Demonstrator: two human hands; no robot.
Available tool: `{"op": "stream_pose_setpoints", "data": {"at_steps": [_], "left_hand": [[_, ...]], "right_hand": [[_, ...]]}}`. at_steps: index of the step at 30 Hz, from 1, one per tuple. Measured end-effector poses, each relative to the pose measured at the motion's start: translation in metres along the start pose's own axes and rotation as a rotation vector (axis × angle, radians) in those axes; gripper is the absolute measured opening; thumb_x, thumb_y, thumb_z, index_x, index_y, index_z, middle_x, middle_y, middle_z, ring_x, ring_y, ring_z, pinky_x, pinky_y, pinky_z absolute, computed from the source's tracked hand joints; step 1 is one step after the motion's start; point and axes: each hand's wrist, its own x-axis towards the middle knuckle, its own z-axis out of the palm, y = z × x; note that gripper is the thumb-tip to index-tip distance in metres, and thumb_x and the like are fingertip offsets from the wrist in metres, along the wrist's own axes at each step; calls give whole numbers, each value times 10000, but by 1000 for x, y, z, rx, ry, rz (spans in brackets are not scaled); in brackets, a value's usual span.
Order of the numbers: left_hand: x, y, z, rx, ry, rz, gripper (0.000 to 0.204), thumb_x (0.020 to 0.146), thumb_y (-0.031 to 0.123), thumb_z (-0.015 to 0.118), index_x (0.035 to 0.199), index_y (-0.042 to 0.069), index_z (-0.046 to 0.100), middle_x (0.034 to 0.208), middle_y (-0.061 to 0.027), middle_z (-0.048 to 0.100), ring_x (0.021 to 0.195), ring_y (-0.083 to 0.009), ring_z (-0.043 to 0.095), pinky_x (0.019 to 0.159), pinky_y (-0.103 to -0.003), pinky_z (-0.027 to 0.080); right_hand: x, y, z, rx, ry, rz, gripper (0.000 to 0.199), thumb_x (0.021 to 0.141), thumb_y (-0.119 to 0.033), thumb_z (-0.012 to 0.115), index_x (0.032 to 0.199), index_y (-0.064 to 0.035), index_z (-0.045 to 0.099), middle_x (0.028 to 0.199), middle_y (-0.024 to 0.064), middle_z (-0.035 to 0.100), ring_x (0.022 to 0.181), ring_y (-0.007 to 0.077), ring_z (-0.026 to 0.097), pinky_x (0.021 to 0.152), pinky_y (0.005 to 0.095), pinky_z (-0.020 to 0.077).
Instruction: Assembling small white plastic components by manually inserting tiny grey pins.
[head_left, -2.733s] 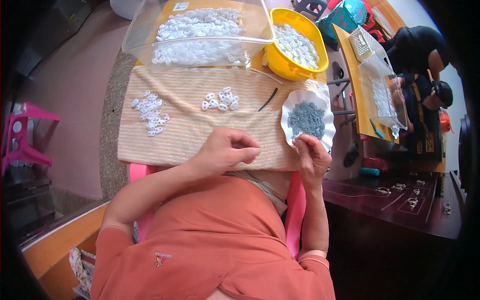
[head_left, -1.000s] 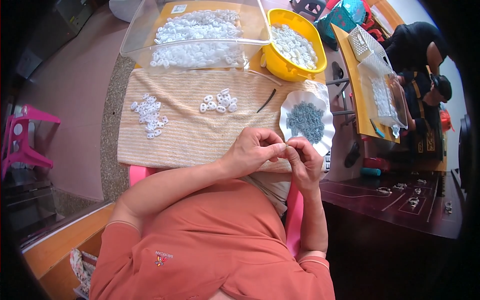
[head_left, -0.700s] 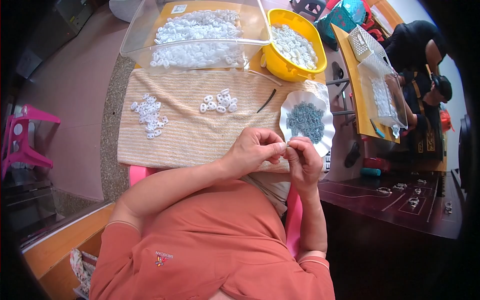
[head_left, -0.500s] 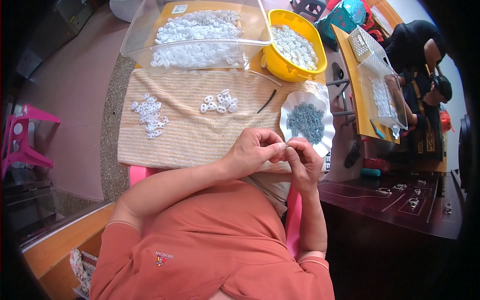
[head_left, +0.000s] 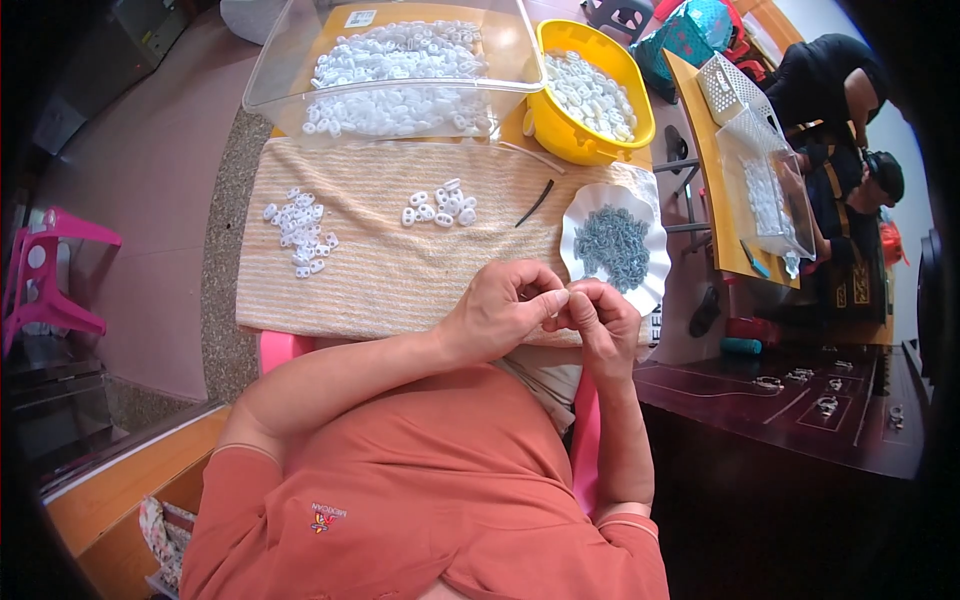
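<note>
**Tiny part pinched between both hands**

My left hand (head_left: 500, 320) and right hand (head_left: 603, 322) met fingertip to fingertip at the near edge of the striped cloth (head_left: 400, 270), both pinched on some small part, too tiny for me to make out. Just beyond my right hand sat the white scalloped plate (head_left: 648, 280) with a heap of grey bits (head_left: 612, 243). Two little groups of white plastic pieces lay on the cloth, one in the middle (head_left: 440, 205) and one off to the left (head_left: 300, 230). A thin dark stick (head_left: 535, 203) lay near the plate.
</note>
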Motion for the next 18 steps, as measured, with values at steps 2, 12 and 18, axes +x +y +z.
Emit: {"op": "stream_pose_setpoints", "data": {"at_steps": [2,12,18], "left_hand": [[-1,1,-1,-15,-4,-25,140,922,141,617,922,4,646,778,10,627,705,-32,554,617,-190,453],[-7,-1,-10,-216,29,-155,155,931,141,598,930,-12,619,818,-34,630,704,-68,568,637,-221,493],[-9,-1,-19,-70,41,-4,173,940,147,590,937,-25,612,821,-39,633,720,-69,574,652,-218,491]], "right_hand": [[-1,-9,7,31,26,1,172,951,-137,576,946,32,606,855,68,633,719,120,614,653,247,517],[6,-15,23,-212,103,-317,80,882,-46,616,920,15,580,899,116,604,777,176,605,677,258,494],[10,-18,30,89,25,-101,127,931,-91,605,927,28,563,883,66,589,765,114,596,681,232,482]]}}
